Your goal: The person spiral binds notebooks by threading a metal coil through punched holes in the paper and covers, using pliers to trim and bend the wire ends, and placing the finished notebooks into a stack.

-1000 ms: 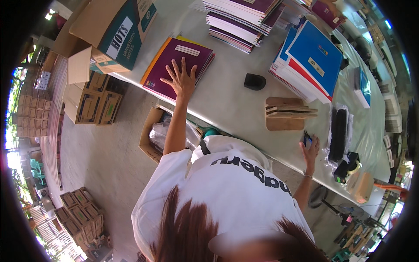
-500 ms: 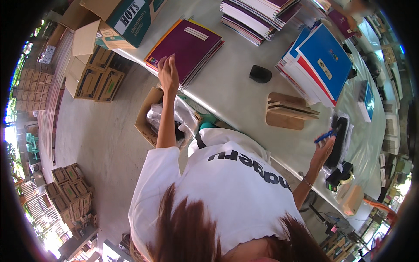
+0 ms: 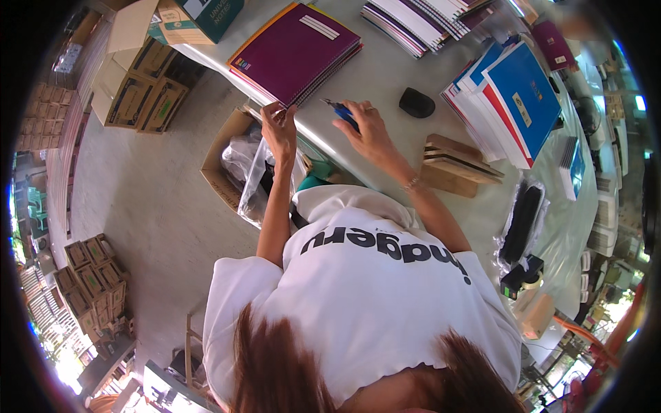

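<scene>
A stack of purple-covered spiral notebooks (image 3: 296, 51) lies near the table edge in front of me, its wire binding facing my right side. My left hand (image 3: 279, 135) is at the near corner of that binding, fingertips drawn together; whatever may be between them is too small to tell. Just right of the same corner, my right hand (image 3: 368, 134) grips small blue-handled pliers (image 3: 342, 112), their metal tip pointing toward the notebooks.
On the table are a black computer mouse (image 3: 416, 102), a wooden stand (image 3: 451, 168), blue-covered notebooks (image 3: 527, 100), more spiral notebooks (image 3: 413, 24) and a black elongated item in clear plastic (image 3: 523, 217). An open carton (image 3: 219, 162) holding plastic wrap stands below the table edge.
My right hand has brought the pliers from the table's right side over to the notebook stack. My left hand has moved from the stack's left edge to its near binding corner.
</scene>
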{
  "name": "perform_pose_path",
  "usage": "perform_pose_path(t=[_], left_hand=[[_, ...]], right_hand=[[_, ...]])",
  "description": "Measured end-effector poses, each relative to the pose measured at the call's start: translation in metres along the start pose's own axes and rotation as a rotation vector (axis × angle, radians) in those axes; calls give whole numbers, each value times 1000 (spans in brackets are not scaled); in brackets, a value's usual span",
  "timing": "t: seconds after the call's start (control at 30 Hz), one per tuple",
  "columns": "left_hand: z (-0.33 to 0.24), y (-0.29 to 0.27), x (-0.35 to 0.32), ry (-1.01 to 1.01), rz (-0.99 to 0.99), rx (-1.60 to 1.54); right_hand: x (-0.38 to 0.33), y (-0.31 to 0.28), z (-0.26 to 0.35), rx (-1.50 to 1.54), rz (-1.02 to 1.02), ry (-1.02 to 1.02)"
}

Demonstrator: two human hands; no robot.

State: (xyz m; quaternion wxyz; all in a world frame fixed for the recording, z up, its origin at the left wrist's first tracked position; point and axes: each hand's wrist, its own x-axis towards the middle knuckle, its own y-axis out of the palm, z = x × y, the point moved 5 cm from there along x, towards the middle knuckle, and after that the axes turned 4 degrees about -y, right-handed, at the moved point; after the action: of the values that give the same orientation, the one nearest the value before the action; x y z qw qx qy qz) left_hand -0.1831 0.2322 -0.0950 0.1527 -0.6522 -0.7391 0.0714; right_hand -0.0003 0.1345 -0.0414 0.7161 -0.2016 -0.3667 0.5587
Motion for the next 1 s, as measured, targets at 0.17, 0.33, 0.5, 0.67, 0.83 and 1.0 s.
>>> perform_pose_path(t=[0.17,0.33,0.5,0.67,0.83,1.0], left_hand=[[5,-2,6,29,-24,-15],[1,-6,2,-20,75,-148],[19,-13,-5,-114,63,-272],[29,-14,-5,-164,57,-300],[35,-11,-6,-188,49,-392],[34,-10,-6,-204,50,-416]], right_hand=[[18,36,-6,-139,28,-17],[28,50,-3,-340,30,-142],[34,57,7,-456,-2,-218],[37,61,9,-496,-42,-263],[40,66,10,-484,-38,-256],[40,69,12,-463,-1,-224]])
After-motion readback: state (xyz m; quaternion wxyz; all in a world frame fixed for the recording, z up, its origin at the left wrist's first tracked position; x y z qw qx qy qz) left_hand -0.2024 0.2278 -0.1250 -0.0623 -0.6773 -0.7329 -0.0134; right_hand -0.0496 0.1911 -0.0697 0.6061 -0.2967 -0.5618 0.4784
